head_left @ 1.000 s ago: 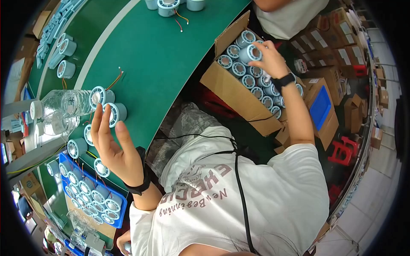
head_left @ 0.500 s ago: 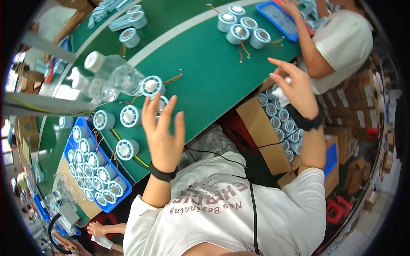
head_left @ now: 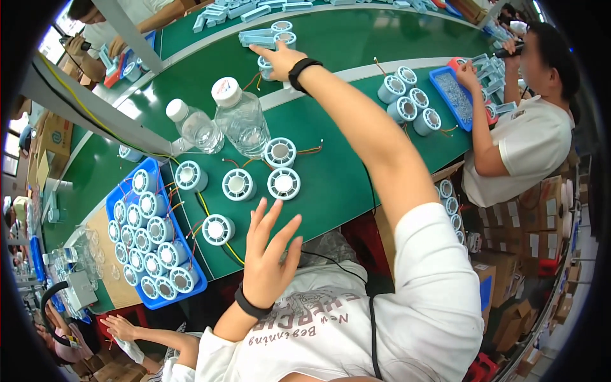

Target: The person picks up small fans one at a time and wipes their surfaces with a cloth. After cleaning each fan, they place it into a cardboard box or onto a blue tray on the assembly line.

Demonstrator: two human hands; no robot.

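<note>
My left hand (head_left: 270, 261) hovers over the front edge of the green table, fingers spread, with nothing in it. Just beyond its fingertips are several light-blue round motors with thin wires, among them one motor (head_left: 283, 183) and another (head_left: 218, 229) to its left. My right arm stretches far across the table. At its end my right hand (head_left: 286, 62) has its index finger extended, above a wired motor (head_left: 265, 66) that it partly hides. Right behind this hand stand two more motors (head_left: 284, 41) beside light-blue plastic handle-shaped parts (head_left: 256, 38).
Two clear bottles (head_left: 242, 124) stand mid-table, left of my right arm. A blue tray (head_left: 202, 284) full of motors lies at left. Farther right are several motors (head_left: 402, 109), a blue tray of small parts (head_left: 439, 77) and a co-worker (head_left: 522, 134). A metal post (head_left: 102, 108) rises at left.
My right hand has swung from above the cardboard box at right to the far motors. My left hand stays open near the table edge. The view has shifted, and the bottles now look upright.
</note>
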